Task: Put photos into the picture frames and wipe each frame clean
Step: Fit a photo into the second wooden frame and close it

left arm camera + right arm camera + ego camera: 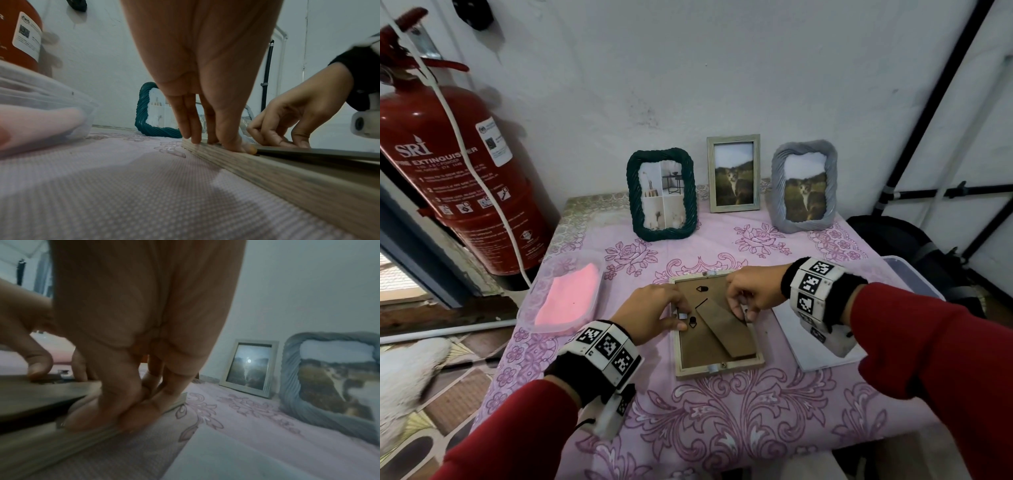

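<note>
A pale wooden frame [717,346] lies face down in the middle of the table, its brown backing and fold-out stand facing up. My left hand [681,317] presses straight fingers [193,136] onto the frame's left rail [287,177], beside a small metal tab. My right hand [739,310] grips the right rail [41,446] with fingers [133,410] curled over its edge and the thumb down on the backing. A pink cloth [570,296] lies in a clear tub at the left. What is under the backing is hidden.
Three frames stand along the wall: a green rope one [661,193], a pale wooden one [734,173] and a grey one [804,186], the last two holding cat photos. A white sheet [822,356] lies right of the frame. A red fire extinguisher [458,178] hangs at the left.
</note>
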